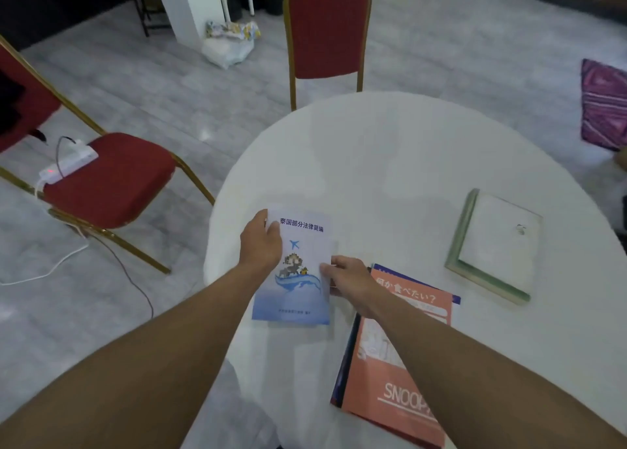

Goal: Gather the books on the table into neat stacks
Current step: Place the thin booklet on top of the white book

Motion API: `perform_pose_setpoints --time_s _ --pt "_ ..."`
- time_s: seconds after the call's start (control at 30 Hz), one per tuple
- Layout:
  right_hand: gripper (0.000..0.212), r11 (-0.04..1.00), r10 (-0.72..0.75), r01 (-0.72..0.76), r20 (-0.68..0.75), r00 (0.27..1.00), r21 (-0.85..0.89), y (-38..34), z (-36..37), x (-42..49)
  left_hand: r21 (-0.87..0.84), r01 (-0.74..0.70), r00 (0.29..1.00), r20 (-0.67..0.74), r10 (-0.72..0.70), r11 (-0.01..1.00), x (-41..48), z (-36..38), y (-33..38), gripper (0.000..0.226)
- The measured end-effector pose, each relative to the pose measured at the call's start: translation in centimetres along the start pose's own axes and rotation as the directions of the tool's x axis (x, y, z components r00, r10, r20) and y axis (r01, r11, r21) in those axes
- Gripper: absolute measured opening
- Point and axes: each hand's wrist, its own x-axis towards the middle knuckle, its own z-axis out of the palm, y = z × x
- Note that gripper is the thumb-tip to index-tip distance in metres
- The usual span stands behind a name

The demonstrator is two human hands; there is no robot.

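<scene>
A thin white and blue booklet [302,299] with a plane and whale drawing sits at the near left of the round white table [390,163]. My left hand [261,245] grips its left edge near the top. My right hand [346,277] pinches its right edge. To the right lies an orange Snoopy book [390,374] on top of a dark blue book [342,374], with my right forearm crossing over them. Further right a white book with green page edges [495,245] lies flat, apart from both hands.
A red chair with a gold frame [325,31] stands behind the table. Another red chair [112,177] at the left carries a white power strip [69,165] with cables running to the floor. A purple cushion [604,105] lies at the far right.
</scene>
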Motion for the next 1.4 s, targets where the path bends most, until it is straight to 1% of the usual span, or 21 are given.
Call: perform_pose_setpoints --time_s 0.07,0.17,0.27,0.43,0.53,0.57,0.63,0.7,0.8,0.93,1.07,1.13,1.2,1.3,1.37,1.4 --pt "0.016 0.988 0.028 -0.024 -0.023 0.999 0.152 -0.5 -1.5 -0.4 0.048 -0.053 0.998 0.048 0.051 0.997 0.3 1.0 1.4 0.034" --pt "0.016 0.968 0.059 -0.031 -0.107 0.992 0.251 -0.6 -4.5 -1.0 0.137 -0.150 0.982 0.138 0.131 0.979 0.0 3.0 3.3 0.035" --pt "0.017 0.949 0.095 -0.028 -0.199 0.975 0.315 0.0 -7.9 -1.4 0.203 -0.205 0.957 0.246 0.153 0.957 -1.0 5.5 5.0 0.041" --pt "0.018 0.905 0.163 -0.022 -0.297 0.941 0.424 1.8 -13.5 -1.9 0.177 -0.304 0.876 0.437 0.203 0.936 -2.7 10.2 8.2 0.043" --pt "0.020 0.890 0.187 0.008 -0.381 0.906 0.455 2.8 -16.4 -2.2 0.147 -0.315 0.848 0.486 0.209 0.938 -3.1 13.0 10.4 0.043" --pt "0.021 0.892 0.179 0.033 -0.421 0.889 0.450 3.3 -17.6 -2.3 0.137 -0.326 0.840 0.495 0.220 0.935 -3.3 14.5 11.2 0.043" --pt "0.021 0.923 0.139 0.072 -0.502 0.853 0.377 3.7 -19.1 -2.4 0.119 -0.327 0.844 0.484 0.233 0.937 -3.5 16.4 12.4 0.040" --pt "0.025 0.942 0.139 0.076 -0.587 0.798 0.326 4.1 -21.5 -2.5 0.100 -0.311 0.850 0.475 0.229 0.945 -4.0 19.2 13.9 0.038" --pt "0.032 0.954 0.134 0.082 -0.650 0.748 0.290 4.8 -25.4 -2.6 0.092 -0.310 0.842 0.489 0.228 0.946 -4.6 23.0 15.9 0.037" --pt "0.037 0.975 0.065 0.094 -0.659 0.749 0.203 5.4 -29.8 -2.6 0.065 -0.367 0.799 0.533 0.279 0.928 -4.9 27.2 18.1 0.037" --pt "0.036 0.998 -0.018 0.052 -0.680 0.733 0.030 5.5 -33.3 -1.7 0.070 -0.410 0.770 0.560 0.305 0.909 -4.3 30.9 19.7 0.036" --pt "0.035 0.999 -0.043 0.039 -0.703 0.709 -0.022 5.5 -34.6 -1.1 0.099 -0.435 0.759 0.576 0.305 0.895 -3.9 32.5 20.2 0.037" --pt "0.034 0.998 -0.053 0.023 -0.717 0.695 -0.051 5.7 -35.5 -0.4 0.155 -0.462 0.750 0.593 0.292 0.873 -3.4 33.9 20.3 0.044" --pt "0.021 0.995 -0.035 -0.043 -0.708 0.706 -0.092 6.2 -36.2 0.4 0.203 -0.472 0.753 0.598 0.273 0.858 -3.1 35.6 20.2 0.052" --pt "0.010 0.986 -0.024 -0.100 -0.715 0.699 -0.131 6.8 -36.4 0.8 0.221 -0.465 0.763 0.592 0.261 0.857 -3.3 36.3 19.9 0.057" --pt "0.009 0.979 -0.021 -0.131 -0.719 0.694 -0.155 7.1 -36.4 1.0 0.236 -0.467 0.769 0.584 0.259 0.852 -3.4 36.6 19.8 0.058"
